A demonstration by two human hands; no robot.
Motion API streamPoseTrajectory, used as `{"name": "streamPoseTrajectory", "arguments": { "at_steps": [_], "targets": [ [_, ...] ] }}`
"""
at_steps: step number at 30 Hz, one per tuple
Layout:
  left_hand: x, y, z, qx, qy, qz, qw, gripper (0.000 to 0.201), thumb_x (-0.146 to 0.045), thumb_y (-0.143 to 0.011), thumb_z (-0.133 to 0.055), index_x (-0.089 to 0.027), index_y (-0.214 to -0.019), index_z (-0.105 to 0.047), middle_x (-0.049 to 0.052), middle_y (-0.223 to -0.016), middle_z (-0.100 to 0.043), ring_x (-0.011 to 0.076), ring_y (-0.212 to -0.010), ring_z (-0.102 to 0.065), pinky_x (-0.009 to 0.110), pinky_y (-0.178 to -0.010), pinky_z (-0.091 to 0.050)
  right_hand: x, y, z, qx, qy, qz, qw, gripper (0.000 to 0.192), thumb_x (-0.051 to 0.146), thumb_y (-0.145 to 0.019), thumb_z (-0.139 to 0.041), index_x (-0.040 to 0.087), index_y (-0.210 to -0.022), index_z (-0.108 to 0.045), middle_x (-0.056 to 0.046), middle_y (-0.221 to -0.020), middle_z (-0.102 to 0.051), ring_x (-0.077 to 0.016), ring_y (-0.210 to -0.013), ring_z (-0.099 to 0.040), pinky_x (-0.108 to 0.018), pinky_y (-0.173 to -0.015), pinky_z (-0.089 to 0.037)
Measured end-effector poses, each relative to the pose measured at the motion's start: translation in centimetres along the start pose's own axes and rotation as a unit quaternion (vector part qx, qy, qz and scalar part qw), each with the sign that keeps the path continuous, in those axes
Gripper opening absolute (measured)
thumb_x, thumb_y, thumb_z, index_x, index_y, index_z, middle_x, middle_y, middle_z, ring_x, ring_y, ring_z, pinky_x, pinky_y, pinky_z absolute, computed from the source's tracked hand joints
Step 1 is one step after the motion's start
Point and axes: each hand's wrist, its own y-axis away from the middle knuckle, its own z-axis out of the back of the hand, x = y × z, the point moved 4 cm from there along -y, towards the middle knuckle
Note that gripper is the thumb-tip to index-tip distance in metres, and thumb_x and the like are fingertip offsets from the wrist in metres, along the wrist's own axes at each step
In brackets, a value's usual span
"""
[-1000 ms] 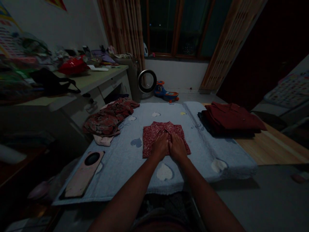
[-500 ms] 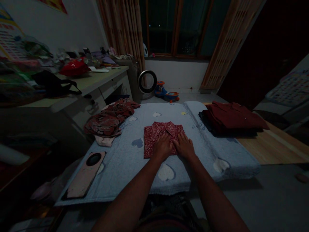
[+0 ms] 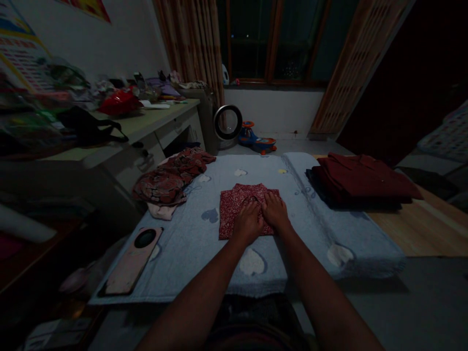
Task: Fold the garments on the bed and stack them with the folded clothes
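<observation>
Left hand [image 3: 248, 222] and right hand [image 3: 276, 212] side by side, palms down, fingers spread flat, pressing on a folded red patterned garment [image 3: 234, 207] in the middle of a pale blue heart-print blanket [image 3: 190, 243]. Crumpled floral clothes [image 3: 170, 180] near the blanket's far left edge, a phone [image 3: 131, 261] at its near left. A folded dark red shirt [image 3: 361, 178] on a stack to the right.

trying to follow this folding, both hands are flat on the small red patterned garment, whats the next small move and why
Probably lift the folded red patterned garment toward the dark red folded stack at the right: it already lies compact on the blue blanket, with left hand and right hand pressing it flat.
</observation>
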Motion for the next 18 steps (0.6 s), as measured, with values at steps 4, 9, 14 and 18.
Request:
{"name": "streamPoseTrajectory", "arguments": {
  "at_steps": [4,9,14,18],
  "targets": [
    [-0.2,0.0,0.4,0.009,0.001,-0.001,1.0,0.046,-0.025,-0.092,-0.049,-0.013,-0.136,-0.053,0.009,-0.145,-0.053,0.0227,-0.138,-0.043,0.042,-0.119,-0.03,-0.3,-0.1,-0.3,0.009,-0.009,-0.024,1.0,0.058,0.038,-0.101,-0.025,0.015,-0.153,-0.03,-0.014,-0.16,-0.028,-0.0271,-0.147,-0.023,-0.047,-0.116,-0.018],
    [-0.3,0.0,0.4,0.02,0.004,0.004,1.0,0.047,-0.024,-0.092,-0.05,-0.012,-0.137,-0.052,0.011,-0.145,-0.052,0.0231,-0.138,-0.044,0.043,-0.12,-0.03,-0.3,-0.1,-0.2,0.014,-0.017,-0.057,0.998,0.06,0.043,-0.1,-0.029,0.019,-0.155,-0.028,-0.016,-0.161,-0.022,-0.0335,-0.149,-0.014,-0.053,-0.115,-0.018],
    [-0.2,0.0,0.4,0.013,0.006,0.002,1.0,0.048,-0.025,-0.092,-0.05,-0.012,-0.138,-0.051,0.011,-0.146,-0.052,0.0234,-0.138,-0.043,0.042,-0.119,-0.03,-0.1,-0.2,-0.2,0.008,-0.029,-0.073,0.997,0.067,0.045,-0.098,-0.028,0.009,-0.155,-0.025,-0.017,-0.161,-0.024,-0.033,-0.148,-0.016,-0.049,-0.117,-0.017],
    [-0.1,0.0,0.2,0.006,0.01,0.0,1.0,0.047,-0.026,-0.092,-0.049,-0.013,-0.138,-0.051,0.011,-0.145,-0.053,0.0235,-0.138,-0.044,0.043,-0.119,-0.031,-0.9,-1.1,0.2,0.017,-0.053,-0.061,0.997,0.068,0.048,-0.096,-0.034,0.009,-0.151,-0.033,-0.017,-0.157,-0.032,-0.0316,-0.145,-0.025,-0.048,-0.115,-0.022]
  ]
}}
